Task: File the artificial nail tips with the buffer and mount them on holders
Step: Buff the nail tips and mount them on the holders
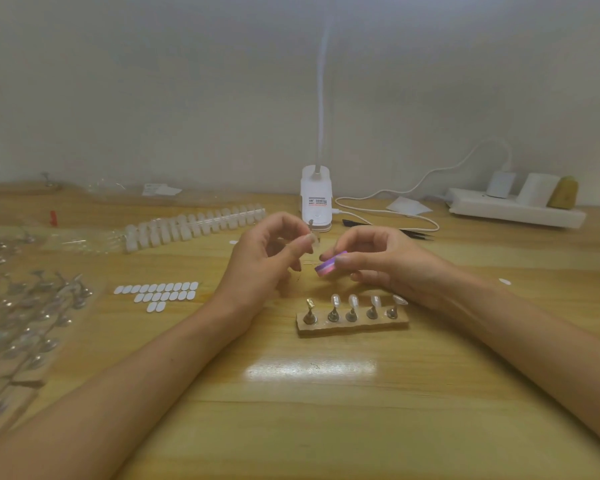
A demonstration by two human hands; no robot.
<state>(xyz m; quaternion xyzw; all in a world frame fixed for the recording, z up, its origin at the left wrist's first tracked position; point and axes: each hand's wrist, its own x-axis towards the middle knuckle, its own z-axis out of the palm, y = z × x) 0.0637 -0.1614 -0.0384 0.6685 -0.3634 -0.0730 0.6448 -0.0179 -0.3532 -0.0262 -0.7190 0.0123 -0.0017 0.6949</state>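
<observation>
Forearms reach in from both lower corners over the yellow wooden desk. Above it, the left hand has its grip pinched on a small pale artificial nail tip, held up in the air. The right hand has its grip clamped round the pink-and-purple foam buffer block, just beside the tip and seemingly not touching it.

To file well, I would brace the tip firmly and stroke the buffer lightly along its edge. I would turn the tip rather than the block, since so thin a piece could flex or flick away.

Counted:
- One long white strip of unused nail tips.
- One wooden base carrying five metal holders, four with tips mounted and the leftmost apparently bare.
- Roughly nineteen white oval adhesive pads.
- One buffer.
- One tip in hand.
</observation>
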